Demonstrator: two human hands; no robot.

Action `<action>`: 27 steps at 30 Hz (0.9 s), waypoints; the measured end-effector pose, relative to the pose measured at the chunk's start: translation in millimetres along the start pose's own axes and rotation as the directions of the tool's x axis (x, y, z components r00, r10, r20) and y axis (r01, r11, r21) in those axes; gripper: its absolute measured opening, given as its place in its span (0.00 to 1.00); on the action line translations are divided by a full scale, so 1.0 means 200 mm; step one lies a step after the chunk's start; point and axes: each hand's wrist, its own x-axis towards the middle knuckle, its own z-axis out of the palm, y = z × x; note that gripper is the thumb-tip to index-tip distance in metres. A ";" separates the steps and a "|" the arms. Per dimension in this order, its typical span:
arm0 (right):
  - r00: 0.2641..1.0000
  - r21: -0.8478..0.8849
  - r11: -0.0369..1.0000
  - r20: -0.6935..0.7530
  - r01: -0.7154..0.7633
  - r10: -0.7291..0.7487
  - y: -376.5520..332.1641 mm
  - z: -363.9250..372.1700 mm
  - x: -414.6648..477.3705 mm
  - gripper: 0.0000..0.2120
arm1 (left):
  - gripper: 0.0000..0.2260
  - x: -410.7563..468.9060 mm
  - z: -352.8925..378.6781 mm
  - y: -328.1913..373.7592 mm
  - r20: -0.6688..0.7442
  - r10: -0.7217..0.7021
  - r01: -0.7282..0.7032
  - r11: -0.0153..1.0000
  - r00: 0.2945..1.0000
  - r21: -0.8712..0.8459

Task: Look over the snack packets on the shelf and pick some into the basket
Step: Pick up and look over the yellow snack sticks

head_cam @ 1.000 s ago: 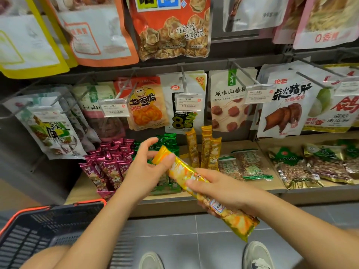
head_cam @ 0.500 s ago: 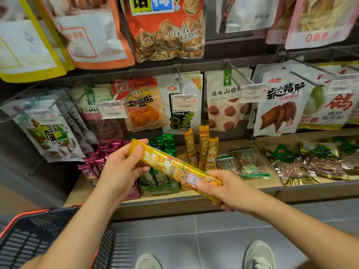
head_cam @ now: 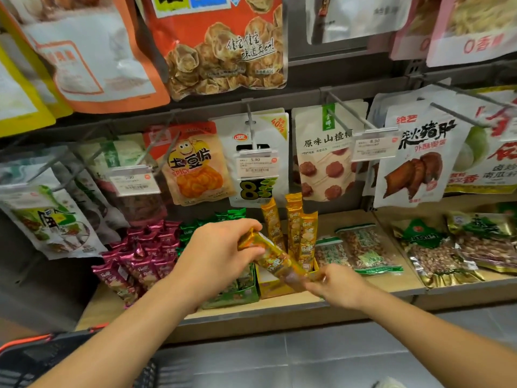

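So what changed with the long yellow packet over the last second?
Both hands carried the long yellow packet up and forward, from above the floor to the yellow display box on the shelf. The left hand went from touching its top end to gripping it; the right hand slid to the lower end. The upright yellow packets and the basket look unchanged.

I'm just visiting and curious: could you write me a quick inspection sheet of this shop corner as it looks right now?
Surface: wooden shelf stocked with snack packets.
Job's things: long yellow packet held at both ends; basket at lower left.
Clutter: maroon packets, green packets, upright yellow packets, nut bags; hanging bags with price tags.
Grippers: left hand and right hand both grip the packet.
Cables: nothing seen.
Surroundings: grey tiled floor.
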 end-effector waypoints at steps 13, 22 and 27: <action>0.916 0.571 0.821 -0.344 0.027 0.209 0.08 0.11 0.50 0.41 | 0.09 0.55 0.50 -0.13 0.370 -0.170 0.000 0.909 0.913 0.418; 0.902 0.345 0.924 -0.433 0.164 0.002 0.12 0.24 0.53 0.25 | 0.15 0.69 0.69 -0.18 0.388 -0.234 -0.008 0.848 0.892 0.530; 0.912 0.484 0.865 -0.401 0.133 0.084 0.14 0.24 0.56 0.19 | 0.21 0.69 0.72 -0.19 0.354 -0.252 0.050 0.870 0.900 0.491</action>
